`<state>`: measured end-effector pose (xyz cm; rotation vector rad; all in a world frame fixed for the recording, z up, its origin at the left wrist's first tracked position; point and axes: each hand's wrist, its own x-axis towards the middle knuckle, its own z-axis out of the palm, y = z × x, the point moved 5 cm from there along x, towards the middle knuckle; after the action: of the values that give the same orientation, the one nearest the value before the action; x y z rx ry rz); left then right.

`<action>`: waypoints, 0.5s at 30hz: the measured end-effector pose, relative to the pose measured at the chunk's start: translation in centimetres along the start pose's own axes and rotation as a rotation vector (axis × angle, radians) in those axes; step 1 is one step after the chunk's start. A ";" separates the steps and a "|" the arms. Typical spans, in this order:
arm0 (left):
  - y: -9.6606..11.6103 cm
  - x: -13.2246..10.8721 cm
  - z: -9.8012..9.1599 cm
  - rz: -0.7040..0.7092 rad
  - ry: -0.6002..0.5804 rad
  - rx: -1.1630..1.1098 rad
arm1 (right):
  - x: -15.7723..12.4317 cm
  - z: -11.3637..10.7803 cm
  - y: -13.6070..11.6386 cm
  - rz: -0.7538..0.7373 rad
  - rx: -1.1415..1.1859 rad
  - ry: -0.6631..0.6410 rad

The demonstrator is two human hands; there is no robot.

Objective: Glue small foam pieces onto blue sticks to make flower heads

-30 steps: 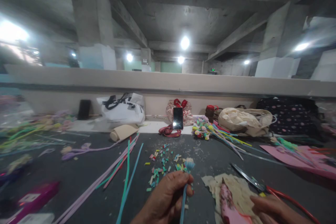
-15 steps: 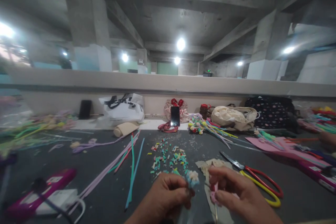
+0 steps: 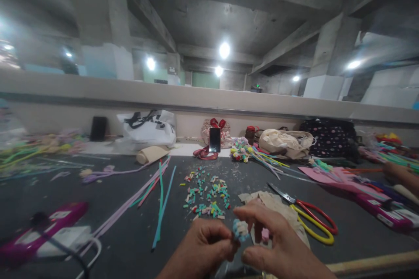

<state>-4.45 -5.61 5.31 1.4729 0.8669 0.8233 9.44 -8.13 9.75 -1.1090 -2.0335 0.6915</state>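
Thumb and fingers of my left hand [image 3: 207,242] are pinched on a small blue-and-white fuzzy flower [image 3: 241,229], low in the middle of the view. Just to its right is my right hand [image 3: 276,239], thumb and forefinger spread around the flower's right side. I cannot tell whether its fingertips touch the flower. A pink piece [image 3: 265,235] shows behind the right fingers, over a crumpled beige cloth [image 3: 273,202]. Beyond my hands lie many small cut coloured bits [image 3: 209,194]. Scissors [image 3: 303,211] with red and yellow handles rest right of the cloth.
Long fuzzy stems [image 3: 163,200] lie left of the bits. A phone [image 3: 214,140] leans on a pouch at the back, beside a bundle of fuzzy flowers [image 3: 240,150]. Magenta devices [image 3: 65,218] sit left and right. Another person's hand [image 3: 401,176] is at the right edge.
My right hand has moved left toward the flower, and its thumb and forefinger have spread. The left hand keeps its pinch. The whole view has shifted slightly.
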 end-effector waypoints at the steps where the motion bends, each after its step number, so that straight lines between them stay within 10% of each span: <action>1: 0.2 -0.1 0.0 0.005 0.008 0.018 | 0.0 0.2 0.1 0.011 -0.008 0.003; 7: 0.0 -0.3 -0.1 -0.061 0.005 -0.010 | 0.3 0.4 -0.3 -0.042 0.025 0.016; 15: -1.6 -0.7 -2.1 -0.226 0.110 -0.638 | -1.0 -2.1 2.6 0.078 -0.055 0.042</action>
<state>-6.72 -5.16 3.83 0.7641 0.7404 0.9080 12.70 -7.44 8.84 -1.2296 -1.9930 0.6490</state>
